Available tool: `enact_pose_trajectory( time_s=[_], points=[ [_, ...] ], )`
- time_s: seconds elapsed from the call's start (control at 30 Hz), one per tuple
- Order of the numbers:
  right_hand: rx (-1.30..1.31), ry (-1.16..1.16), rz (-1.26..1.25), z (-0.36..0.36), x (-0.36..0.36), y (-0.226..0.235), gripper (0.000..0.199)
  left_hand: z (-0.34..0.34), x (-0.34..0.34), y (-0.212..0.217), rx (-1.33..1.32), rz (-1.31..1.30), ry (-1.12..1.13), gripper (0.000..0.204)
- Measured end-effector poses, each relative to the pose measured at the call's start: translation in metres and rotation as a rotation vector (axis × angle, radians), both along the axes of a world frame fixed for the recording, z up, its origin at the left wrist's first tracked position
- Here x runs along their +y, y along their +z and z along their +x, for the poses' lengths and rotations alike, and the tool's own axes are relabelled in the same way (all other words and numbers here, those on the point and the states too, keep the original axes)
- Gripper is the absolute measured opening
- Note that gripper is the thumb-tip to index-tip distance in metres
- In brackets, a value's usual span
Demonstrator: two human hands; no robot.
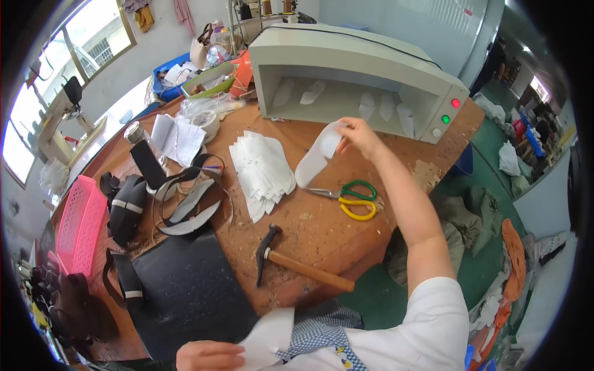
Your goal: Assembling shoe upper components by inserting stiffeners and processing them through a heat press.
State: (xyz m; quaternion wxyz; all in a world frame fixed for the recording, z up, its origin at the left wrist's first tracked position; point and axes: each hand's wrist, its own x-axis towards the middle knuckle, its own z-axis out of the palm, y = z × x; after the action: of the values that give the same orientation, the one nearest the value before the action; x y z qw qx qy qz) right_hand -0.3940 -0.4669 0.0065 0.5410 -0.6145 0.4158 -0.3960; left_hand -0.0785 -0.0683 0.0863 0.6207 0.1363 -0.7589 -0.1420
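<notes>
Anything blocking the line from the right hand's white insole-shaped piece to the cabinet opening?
Nothing visible. The white insole-shaped piece, in the right hand, is just in front of the pale cabinet's opening. The green-and-yellow-handled scissors lie on the near side, off that line.

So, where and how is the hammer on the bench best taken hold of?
Probably by the wooden handle, toward its free end, coming from above and the person's right. The handle is long and straight, and that end slants right and toward the person, while the dark head lies farther left.
</notes>
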Motion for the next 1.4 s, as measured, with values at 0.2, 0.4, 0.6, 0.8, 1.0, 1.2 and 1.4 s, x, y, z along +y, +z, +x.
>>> enact_pose_trajectory(
  time_s=[0.2,0.4,0.6,0.8,1.0,1.2,1.4],
  points=[
    [0.453,-0.273,-0.115,-0.044,-0.141,-0.006,0.023,-0.011,-0.068,-0.034,-0.179,0.309,0.648,0.015],
    [0.686,-0.553,-0.244,-0.057,-0.254,-0.04,0.037,-0.006,-0.099,-0.061,-0.165,0.554,0.793,0.016],
    [0.858,-0.72,-0.384,-0.055,-0.288,-0.06,0.049,-0.013,-0.15,-0.064,-0.155,0.612,0.727,0.01],
    [0.883,-0.585,-0.59,-0.039,-0.226,-0.055,0.042,-0.036,-0.202,-0.071,-0.163,0.62,0.67,0.006],
    [-0.163,0.761,0.217,0.073,0.075,0.005,0.028,-0.059,-0.245,-0.068,-0.072,0.626,0.684,0.008],
    [-0.125,0.227,0.255,0.071,0.061,-0.01,0.029,-0.075,-0.259,-0.086,0.056,0.698,0.582,0.028],
    [0.048,-0.424,-0.04,0.023,-0.15,-0.064,0.021,-0.075,-0.219,-0.142,-0.517,0.738,0.565,0.013]
  ],
)
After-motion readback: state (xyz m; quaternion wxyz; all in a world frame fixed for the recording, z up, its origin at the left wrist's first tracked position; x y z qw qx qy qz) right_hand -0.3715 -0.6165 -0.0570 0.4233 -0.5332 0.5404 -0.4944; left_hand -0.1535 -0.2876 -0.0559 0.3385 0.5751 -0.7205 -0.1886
